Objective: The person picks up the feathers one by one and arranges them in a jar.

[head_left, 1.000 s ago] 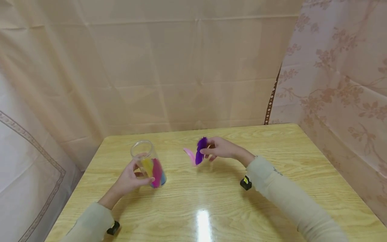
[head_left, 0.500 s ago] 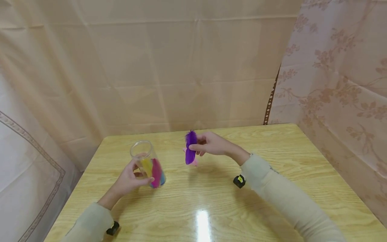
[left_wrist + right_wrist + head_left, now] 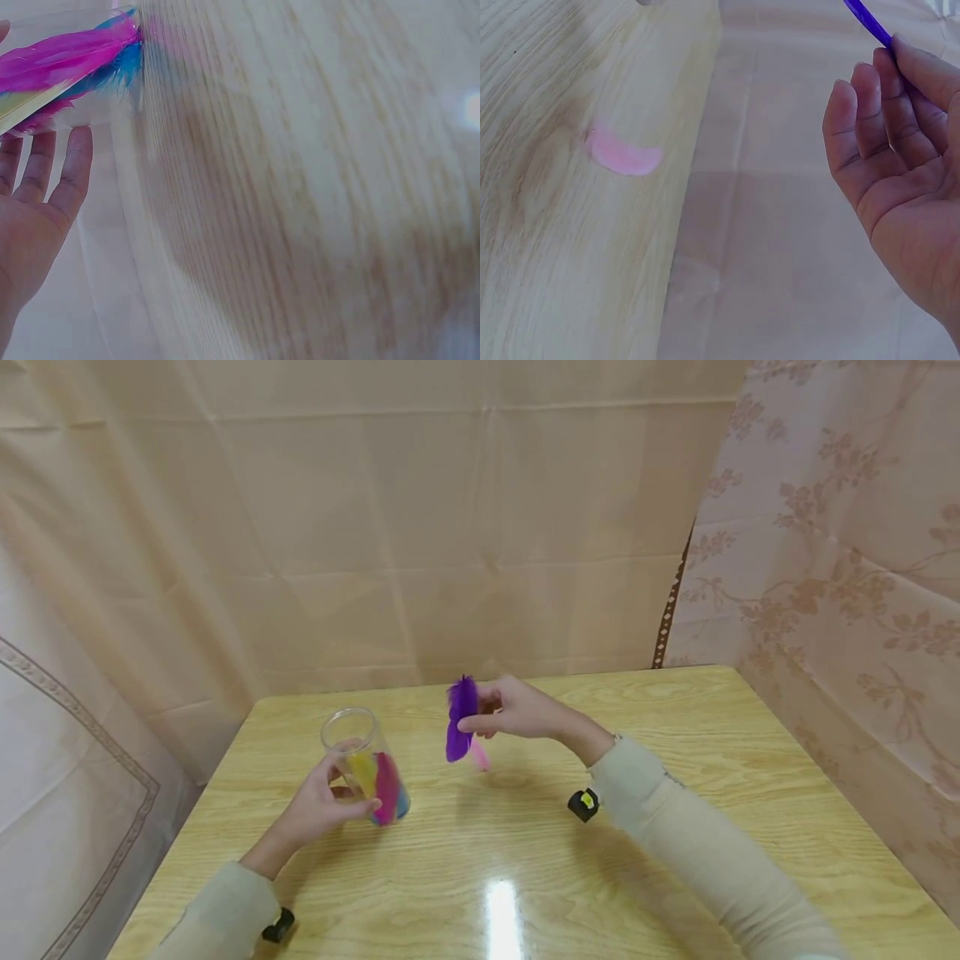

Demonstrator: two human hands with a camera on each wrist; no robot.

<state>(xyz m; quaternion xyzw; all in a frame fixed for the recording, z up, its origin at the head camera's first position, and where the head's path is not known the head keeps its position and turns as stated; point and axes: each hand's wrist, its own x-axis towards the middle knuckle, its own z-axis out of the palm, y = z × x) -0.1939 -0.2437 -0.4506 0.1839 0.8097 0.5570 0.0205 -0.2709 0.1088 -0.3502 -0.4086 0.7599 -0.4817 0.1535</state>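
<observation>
My left hand [image 3: 322, 806] grips a clear, round container [image 3: 350, 724] that stands slightly tilted in the head view. Inside it are a yellow feather [image 3: 364, 772], a magenta feather [image 3: 64, 56] and a blue feather [image 3: 124, 67]. Between thumb and fingertips, my right hand [image 3: 521, 708] pinches a purple feather [image 3: 460, 722], held upright above the table to the right of the container. Only the lower part of that feather shows in the right wrist view. A pink feather [image 3: 622, 155] lies on the table beneath the right hand, partly covered in the head view.
The wooden table [image 3: 420, 893] has a bright light reflection near its front. Beige cloth [image 3: 480, 527] hangs behind its far edge, and a flowered cloth [image 3: 847, 568] hangs at the right. A black wrist device [image 3: 583, 804] sits under the right sleeve.
My right hand has moved left and slightly up with the purple feather, toward the container. The left hand and container have stayed in place, and the pink feather still lies on the table.
</observation>
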